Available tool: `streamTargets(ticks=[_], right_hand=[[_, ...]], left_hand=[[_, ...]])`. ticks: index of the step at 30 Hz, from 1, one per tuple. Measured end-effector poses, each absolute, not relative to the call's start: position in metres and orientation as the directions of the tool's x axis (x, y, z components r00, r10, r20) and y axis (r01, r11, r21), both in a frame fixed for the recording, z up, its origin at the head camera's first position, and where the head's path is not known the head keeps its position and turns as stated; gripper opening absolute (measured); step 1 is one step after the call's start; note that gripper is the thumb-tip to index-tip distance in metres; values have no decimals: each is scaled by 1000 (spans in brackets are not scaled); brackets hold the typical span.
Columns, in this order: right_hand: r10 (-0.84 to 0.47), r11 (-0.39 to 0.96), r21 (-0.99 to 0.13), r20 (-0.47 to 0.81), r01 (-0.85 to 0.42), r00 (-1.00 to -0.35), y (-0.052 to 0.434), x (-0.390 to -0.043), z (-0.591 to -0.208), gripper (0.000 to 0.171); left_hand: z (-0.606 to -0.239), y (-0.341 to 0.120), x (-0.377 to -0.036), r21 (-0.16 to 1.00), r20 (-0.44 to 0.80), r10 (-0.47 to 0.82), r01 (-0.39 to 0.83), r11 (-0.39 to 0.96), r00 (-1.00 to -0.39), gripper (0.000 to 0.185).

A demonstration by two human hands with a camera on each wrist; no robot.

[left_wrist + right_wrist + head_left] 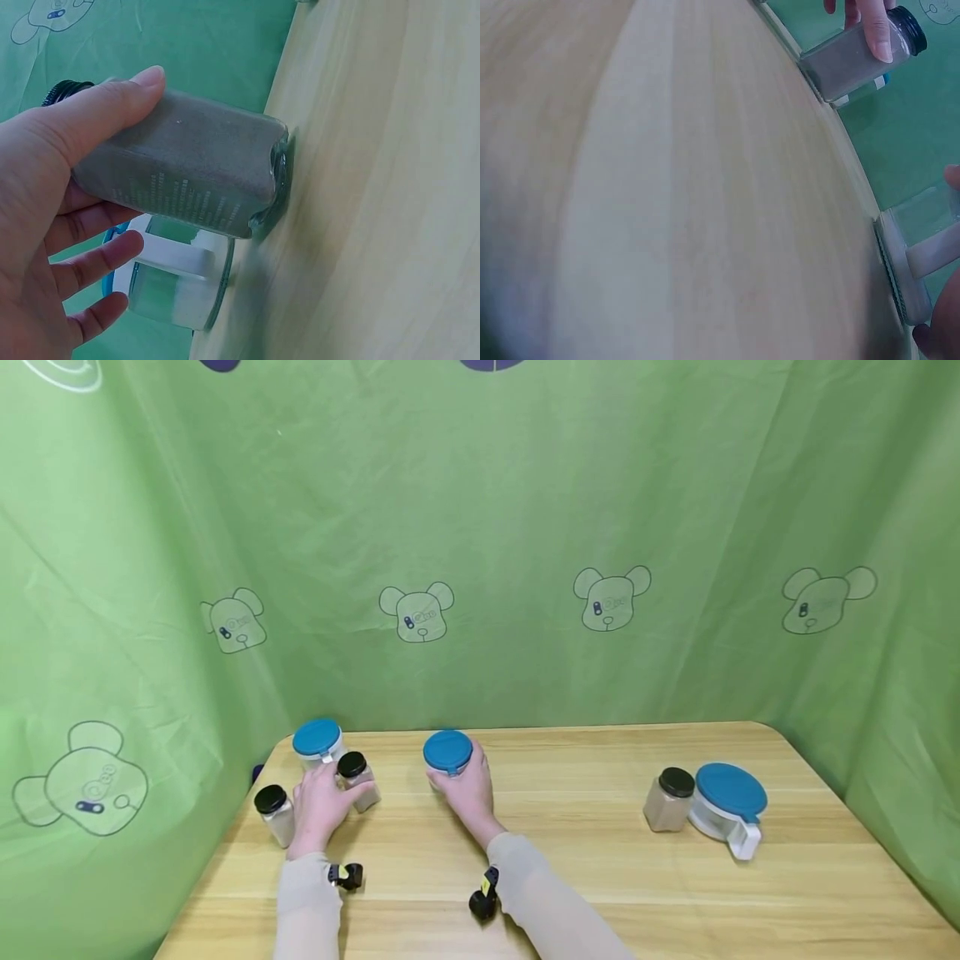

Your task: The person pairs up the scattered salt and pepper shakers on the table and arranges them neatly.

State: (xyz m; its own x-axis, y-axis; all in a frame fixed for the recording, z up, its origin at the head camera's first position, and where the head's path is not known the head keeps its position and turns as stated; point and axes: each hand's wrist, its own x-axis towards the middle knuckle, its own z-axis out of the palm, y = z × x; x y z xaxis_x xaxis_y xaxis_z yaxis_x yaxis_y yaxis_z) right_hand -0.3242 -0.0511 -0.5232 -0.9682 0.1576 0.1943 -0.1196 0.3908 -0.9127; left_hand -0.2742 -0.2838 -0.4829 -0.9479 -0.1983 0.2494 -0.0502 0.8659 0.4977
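Left hand (321, 802): clasped round a square glass spice jar (187, 176) with a black cap, thumb along one flat face, fingers behind. The jar stands upright on the wooden surface (570, 860) near its far left corner, base in contact with the wood.

Right hand (468, 789): wrapped about the body of a clear glass canister (447, 753) with a blue lid, standing toward the middle-left of the surface.

Handling, by judgement: the spice jar is filled nearly to the cap with a grey-brown powder, so moderately weighty for its build; the glass is rigid, smooth, breakable if knocked. The flat sides give the surest purchase; the cap is the poorer hold. The canister looks empty and therefore lighter, but its round smooth wall may slip; its white handle, seen in the right wrist view, is the alternative hold.

Surroundings: a second blue-lidded canister (317, 740) stands just behind the held jar, very near it, and is the likeliest thing to be struck. Another black-capped spice jar (274, 814) stands just left of the left hand. Well apart on the right, a third spice jar (670, 799) stands beside a third canister (729, 810). Green cloth (480, 543) closes in the back and sides.
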Motion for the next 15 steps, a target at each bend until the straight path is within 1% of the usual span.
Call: streamTargets(ticks=[4,6,15], right_hand=[[150,382,-915,199,-129,-969,-50,-322,-522,97],[147,383,-915,199,-130,-969,-50,-321,-522,97],[153,377,-917,201,-131,-968,-49,-317,-519,97]], left_hand=[[-483,-284,-275,500,271,-207,-46,865,-940,55],[-482,-284,-274,501,284,-208,-40,865,-936,55],[-477,-285,-273,505,282,-198,-31,862,-939,67]])
